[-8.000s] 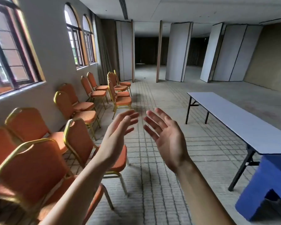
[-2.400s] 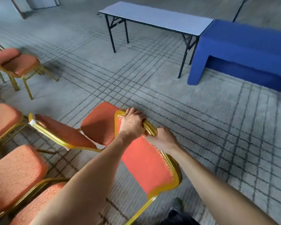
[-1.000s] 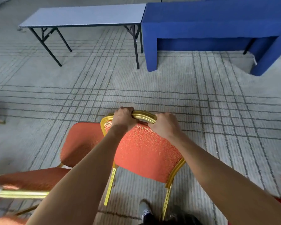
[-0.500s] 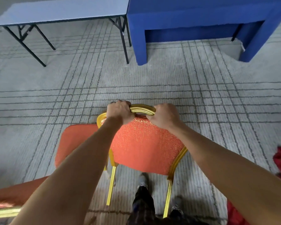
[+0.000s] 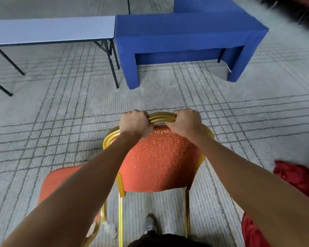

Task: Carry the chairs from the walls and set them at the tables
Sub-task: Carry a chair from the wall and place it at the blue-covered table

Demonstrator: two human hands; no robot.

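Left hand (image 5: 135, 124) and right hand (image 5: 185, 123): each grip remains clamped round the top rail of the orange banquet chair (image 5: 161, 157), lower centre. Blue-draped table (image 5: 185, 38), upper centre, has drawn nearer. Carry is progressing; chair not yet placed.

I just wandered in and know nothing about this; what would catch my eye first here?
An orange chair with a gold frame fills the middle foreground, its top rail gripped by the left hand and the right hand side by side. Beyond it, across the lined carpet, stand a blue-draped table at upper right and a bare grey folding table beside it at upper left.
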